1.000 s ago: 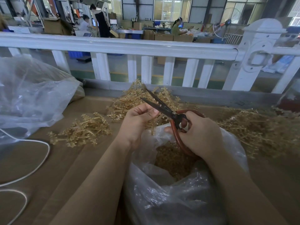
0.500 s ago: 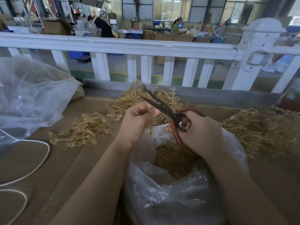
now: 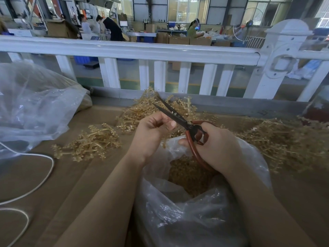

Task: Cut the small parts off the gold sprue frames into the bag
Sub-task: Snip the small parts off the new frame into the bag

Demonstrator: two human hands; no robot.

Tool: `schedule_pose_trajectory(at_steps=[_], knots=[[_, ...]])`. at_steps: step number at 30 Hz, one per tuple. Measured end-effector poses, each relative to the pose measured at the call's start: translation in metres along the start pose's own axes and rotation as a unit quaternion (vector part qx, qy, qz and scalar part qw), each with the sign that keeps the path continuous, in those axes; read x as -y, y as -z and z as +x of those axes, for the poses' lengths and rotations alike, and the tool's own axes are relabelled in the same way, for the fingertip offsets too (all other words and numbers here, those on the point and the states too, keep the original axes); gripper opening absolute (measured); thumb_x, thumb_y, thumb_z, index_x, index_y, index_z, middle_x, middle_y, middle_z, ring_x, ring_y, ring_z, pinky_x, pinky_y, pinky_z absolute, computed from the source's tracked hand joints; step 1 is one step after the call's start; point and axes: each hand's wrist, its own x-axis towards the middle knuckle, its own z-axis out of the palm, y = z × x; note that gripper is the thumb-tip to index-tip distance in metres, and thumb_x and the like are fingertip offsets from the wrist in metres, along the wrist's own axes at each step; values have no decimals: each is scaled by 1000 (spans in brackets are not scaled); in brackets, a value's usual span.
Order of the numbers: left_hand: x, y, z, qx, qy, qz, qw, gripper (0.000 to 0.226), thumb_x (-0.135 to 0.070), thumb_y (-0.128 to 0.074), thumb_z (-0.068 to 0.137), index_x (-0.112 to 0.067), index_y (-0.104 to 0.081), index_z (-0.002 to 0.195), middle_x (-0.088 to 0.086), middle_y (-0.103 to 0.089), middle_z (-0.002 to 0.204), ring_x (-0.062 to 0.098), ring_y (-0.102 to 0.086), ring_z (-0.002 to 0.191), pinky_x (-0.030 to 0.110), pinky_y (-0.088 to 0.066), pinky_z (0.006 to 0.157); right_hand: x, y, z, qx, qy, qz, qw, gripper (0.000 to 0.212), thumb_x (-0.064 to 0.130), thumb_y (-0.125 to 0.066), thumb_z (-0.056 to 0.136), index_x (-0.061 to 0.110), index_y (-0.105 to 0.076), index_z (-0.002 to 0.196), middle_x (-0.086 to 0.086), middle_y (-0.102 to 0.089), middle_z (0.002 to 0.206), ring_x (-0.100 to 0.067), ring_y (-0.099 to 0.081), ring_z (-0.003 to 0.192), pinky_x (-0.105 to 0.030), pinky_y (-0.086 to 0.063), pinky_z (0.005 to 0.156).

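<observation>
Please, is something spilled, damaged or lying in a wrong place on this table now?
Nothing stands out. The gold frames lie in loose heaps on the table, the cut parts sit inside the bag, and the right hand holds the scissors over it while the left hand pinches a frame.

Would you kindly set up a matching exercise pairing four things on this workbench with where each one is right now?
Things:
1. scissors
2. clear bag
3. white cord
4. small sprue pile

Places:
A. on the table's far left
B. in the right hand
C. under both hands
D. on the table, left of the left hand

Pairs: 1-B, 2-C, 3-A, 4-D
</observation>
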Motion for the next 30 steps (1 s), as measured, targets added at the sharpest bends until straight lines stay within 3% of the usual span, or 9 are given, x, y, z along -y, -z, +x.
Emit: schedule_pose_trajectory(at_steps=[7,11,16,21,25,27,30], knots=[[2,0,0,1,-4,15,1000,7,3,-61,92,9,-64,94,7,-67,87,15,-61,84,23,-51,82,0,0,-1,-8,5,8,1000,86,104,-26,60,36,-62,97,22,-59,71,4,-51,64,-10,-34,59],[1,0,0,-4,6,24,1000,4,5,-61,92,5,-64,90,-6,-66,77,6,-61,77,17,-49,76,0,1,-1,-29,4,-18,999,76,103,-26,62,39,-57,88,26,-51,64,10,-42,58,-9,-29,55],[1,-1,0,-15,11,38,999,7,5,-61,91,11,-64,95,-4,-63,75,5,-58,74,16,-48,73,3,5,-4,-68,23,-47,996,59,96,-33,72,40,-46,81,23,-50,62,2,-39,52,-7,-25,53],[-1,-1,0,-21,17,43,999,10,6,-61,91,14,-62,96,0,-63,76,7,-58,74,17,-48,74,4,5,-4,-60,22,-35,997,68,94,-35,70,32,-62,85,23,-49,62,10,-34,51,-7,-25,53],[-3,-1,-1,-23,26,46,998,5,4,-62,91,4,-65,87,-5,-61,72,7,-55,72,17,-47,72,4,7,-4,-56,20,-42,997,69,94,-38,68,32,-62,84,21,-54,62,12,-35,53,-7,-23,54],[-4,-1,-1,-19,25,43,999,13,4,-62,92,-4,-65,82,-9,-62,70,5,-55,70,17,-46,71,2,7,-3,-46,12,-41,998,75,97,-34,65,31,-63,83,20,-57,64,10,-39,54,-8,-25,53],[-6,-1,-2,-16,21,33,999,12,2,-62,92,-2,-64,81,-1,-60,73,10,-53,73,20,-45,73,1,7,-2,-31,-5,-22,999,85,104,-26,59,32,-63,83,26,-52,63,9,-43,56,-10,-29,54]])
